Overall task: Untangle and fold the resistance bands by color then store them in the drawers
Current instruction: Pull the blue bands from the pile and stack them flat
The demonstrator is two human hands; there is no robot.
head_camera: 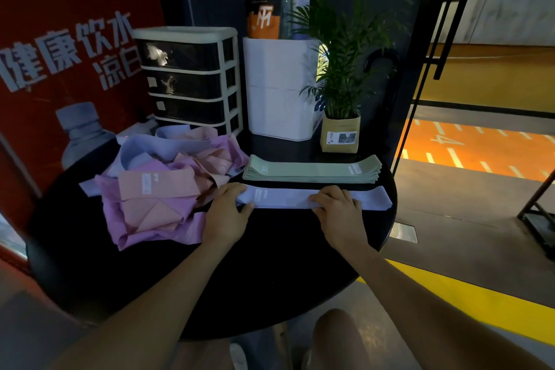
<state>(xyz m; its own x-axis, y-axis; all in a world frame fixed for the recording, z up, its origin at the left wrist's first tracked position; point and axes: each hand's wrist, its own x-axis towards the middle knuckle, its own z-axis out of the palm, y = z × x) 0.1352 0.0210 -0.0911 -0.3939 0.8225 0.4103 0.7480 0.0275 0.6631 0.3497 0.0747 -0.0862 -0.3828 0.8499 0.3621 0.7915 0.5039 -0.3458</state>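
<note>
— What have you got, counted?

— One lavender band laid flat at mid-frame on the round black desk. My left hand pinches its left end, thumb beneath; my right hand presses flat fingers near its middle, a released grip. Just above lies one stack of green bands, folded; how many layers, I cannot tell.

— And the rest?

— One tangled heap of pink, peach and lavender bands at centre left. One drawer unit with four drawers, all closed, upper left of centre.

— Room?

— The lavender band's right end reaches the desk's right edge. Bare desk lies below my hands.
</note>
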